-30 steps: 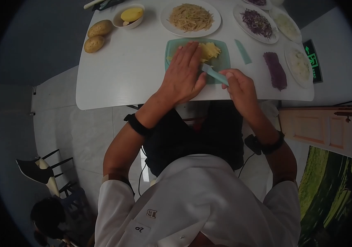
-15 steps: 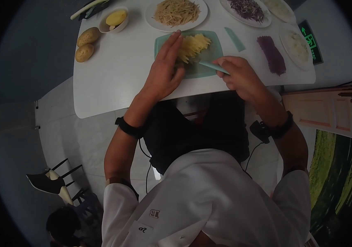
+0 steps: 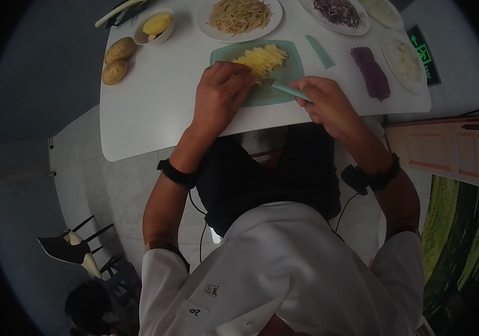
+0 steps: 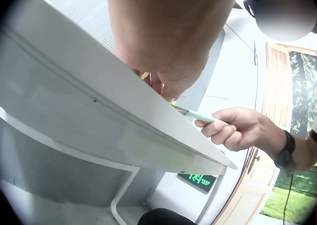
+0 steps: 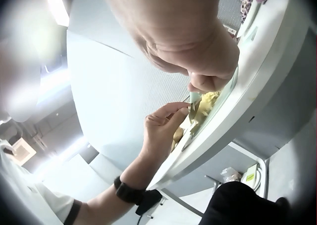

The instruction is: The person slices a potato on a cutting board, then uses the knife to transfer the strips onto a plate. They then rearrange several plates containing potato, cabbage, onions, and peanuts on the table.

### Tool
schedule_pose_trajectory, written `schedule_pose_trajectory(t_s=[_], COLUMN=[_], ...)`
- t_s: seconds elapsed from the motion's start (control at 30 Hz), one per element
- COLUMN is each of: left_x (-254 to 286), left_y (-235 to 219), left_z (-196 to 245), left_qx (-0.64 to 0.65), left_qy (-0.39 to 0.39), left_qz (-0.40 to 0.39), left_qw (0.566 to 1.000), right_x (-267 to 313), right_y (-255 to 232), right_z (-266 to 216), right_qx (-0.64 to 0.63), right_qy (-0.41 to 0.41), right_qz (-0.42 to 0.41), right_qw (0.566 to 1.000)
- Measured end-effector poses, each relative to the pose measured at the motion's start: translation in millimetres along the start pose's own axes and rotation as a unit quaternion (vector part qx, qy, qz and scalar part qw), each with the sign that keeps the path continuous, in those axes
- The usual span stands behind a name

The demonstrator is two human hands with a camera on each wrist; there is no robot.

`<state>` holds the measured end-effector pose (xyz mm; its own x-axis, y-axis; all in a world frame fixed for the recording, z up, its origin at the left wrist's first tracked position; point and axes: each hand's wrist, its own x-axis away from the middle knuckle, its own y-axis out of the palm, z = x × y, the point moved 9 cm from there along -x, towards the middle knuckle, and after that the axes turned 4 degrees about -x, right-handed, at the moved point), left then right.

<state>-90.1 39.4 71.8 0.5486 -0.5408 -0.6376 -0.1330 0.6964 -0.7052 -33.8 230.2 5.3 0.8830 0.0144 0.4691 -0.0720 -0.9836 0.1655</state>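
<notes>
My right hand (image 3: pixel 324 102) grips a small knife (image 3: pixel 291 90) by its pale green handle, the blade low over the green cutting board (image 3: pixel 284 99). On the board lies a heap of yellow potato strips (image 3: pixel 270 57). My left hand (image 3: pixel 221 96) is over the board's left side, its fingers bent. In the right wrist view, the thumb and forefinger of that left hand (image 5: pixel 161 128) pinch at the knife's blade (image 5: pixel 193 111). Seen from the left wrist, the right hand (image 4: pixel 235 128) holds the handle at the table edge, while the left hand hides most of the board.
Behind the board stands a plate of pale shreds (image 3: pixel 200 25). Right of it lie a green blade-shaped piece (image 3: pixel 320 52) and a purple strip (image 3: pixel 370 74), with more plates (image 3: pixel 386 56) beyond. Two potatoes (image 3: pixel 119 50) and a bowl (image 3: pixel 169 35) are at the left.
My left hand has gone from lying flat over the strips, to straight fingers at their left side, to bent fingers at the blade. The right hand keeps hold of the knife.
</notes>
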Motion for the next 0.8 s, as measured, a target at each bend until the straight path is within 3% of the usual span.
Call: schedule_pose_trajectory(t_s=[0.13, 0.2, 0.4, 0.8], left_x=[-1, -2, -2, 7], left_y=[4, 5, 3, 5], left_z=[-3, -4, -7, -11], left_qx=[0.006, 0.001, 0.007, 0.002], left_qy=[-0.009, -0.011, -0.019, -0.022], left_qz=[-0.017, -0.014, -0.004, -0.004], left_qw=[1.000, 1.000, 1.000, 1.000], right_x=[0, 0, 12, 26], right_y=[0, 1, 2, -10], right_z=[-6, -13, -21, -2], right_qx=[0.105, 0.220, 0.263, 0.224], right_qy=[-0.084, -0.167, -0.206, -0.098], right_qz=[0.007, 0.010, 0.022, 0.010], right_qw=[0.991, 0.961, 0.942, 0.970])
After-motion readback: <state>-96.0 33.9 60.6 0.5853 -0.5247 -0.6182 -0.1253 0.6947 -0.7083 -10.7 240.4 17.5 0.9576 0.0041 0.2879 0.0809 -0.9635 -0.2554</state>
